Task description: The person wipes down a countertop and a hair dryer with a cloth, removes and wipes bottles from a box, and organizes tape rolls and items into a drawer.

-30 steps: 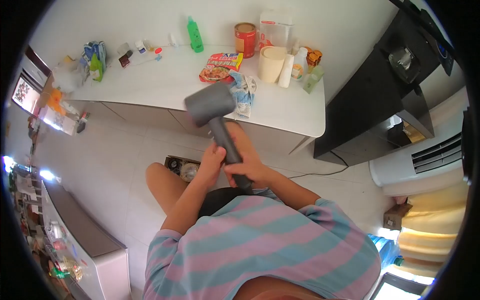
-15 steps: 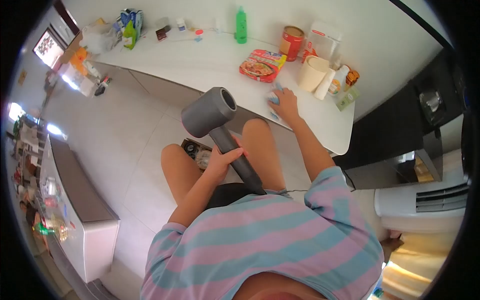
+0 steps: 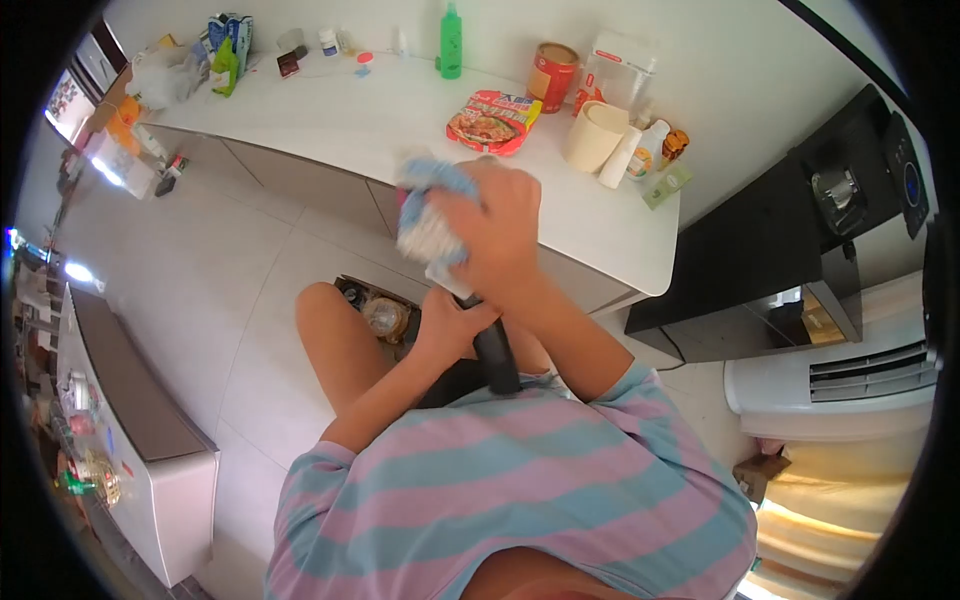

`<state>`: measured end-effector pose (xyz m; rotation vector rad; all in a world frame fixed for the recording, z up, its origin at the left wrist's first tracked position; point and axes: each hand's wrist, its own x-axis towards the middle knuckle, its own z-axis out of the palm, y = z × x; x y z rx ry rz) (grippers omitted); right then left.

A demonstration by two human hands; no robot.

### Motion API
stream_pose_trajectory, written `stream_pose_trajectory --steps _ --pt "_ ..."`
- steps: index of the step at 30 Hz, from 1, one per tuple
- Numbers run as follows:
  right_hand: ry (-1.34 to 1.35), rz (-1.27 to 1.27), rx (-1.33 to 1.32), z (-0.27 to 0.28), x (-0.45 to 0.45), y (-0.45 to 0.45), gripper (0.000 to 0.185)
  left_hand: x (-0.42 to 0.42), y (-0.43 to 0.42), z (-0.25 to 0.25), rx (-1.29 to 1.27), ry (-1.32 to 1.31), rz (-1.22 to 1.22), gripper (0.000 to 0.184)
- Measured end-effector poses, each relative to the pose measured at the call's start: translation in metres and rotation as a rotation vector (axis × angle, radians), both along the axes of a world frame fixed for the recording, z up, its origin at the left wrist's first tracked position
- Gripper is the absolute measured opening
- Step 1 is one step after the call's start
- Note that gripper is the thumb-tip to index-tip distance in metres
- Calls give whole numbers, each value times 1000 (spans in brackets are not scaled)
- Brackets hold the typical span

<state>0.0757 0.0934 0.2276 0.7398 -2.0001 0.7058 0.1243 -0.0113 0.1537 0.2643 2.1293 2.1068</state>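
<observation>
My left hand (image 3: 448,322) is wrapped around the handle of a grey hair dryer (image 3: 496,355), whose lower end points toward my lap. Over the dryer's head, my right hand (image 3: 500,220) grips a crumpled blue-and-white cloth (image 3: 432,212). Cloth and hand hide most of that head, and a little blur covers them. The cloth appears to lie against the dryer, though the contact itself is hidden.
A white counter (image 3: 330,110) runs along the wall. On it are a red noodle packet (image 3: 492,122), a green bottle (image 3: 451,42), a red can (image 3: 552,76) and a paper roll (image 3: 597,137). A box of items (image 3: 385,318) is on the floor between my legs.
My right hand has lifted the cloth off the counter and brought it left onto the hair dryer's head. My left hand still holds the handle. The view has shifted slightly.
</observation>
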Motion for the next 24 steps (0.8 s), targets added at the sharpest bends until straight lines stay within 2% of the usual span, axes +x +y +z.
stream_pose_trajectory --steps 2,4,6,9,10,12,13,14,16,19,21,23,24 --pt "-149 -238 -33 -21 -26 16 42 3 -10 -12 -1 -135 59 26" --pt "-318 -292 -190 -25 -45 42 41 10 -16 -17 70 -221 94 20" --pt "-486 -108 -602 -10 -32 56 39 13 -21 -6 191 -237 82 17" --pt "-261 39 -650 26 10 31 39 13 -21 -11 66 -229 50 27" --pt "-194 68 -473 23 16 21 41 11 -20 -11 26 -222 44 31" --pt "2 185 -13 15 9 -1 49 13 -8 0 77 -7 50 31" --pt "-6 180 -8 9 5 -2 49 16 -4 3 103 97 55 31" --pt "-17 180 -2 3 1 -2 48 20 -7 2 93 -3 45 32" --pt "-76 29 -133 -13 -9 9 47 22 -17 -2 82 -187 46 33" --pt "-293 -169 -265 -39 -28 49 36 23 -26 2 195 -266 52 35" --pt "-604 37 -943 -37 -20 65 32 24 -26 15 57 -186 40 35" --pt "-455 133 -954 -8 15 44 30 20 -21 19 -27 -179 39 37" --pt "-375 172 -967 9 30 33 30 21 -18 17 -49 -79 37 34"
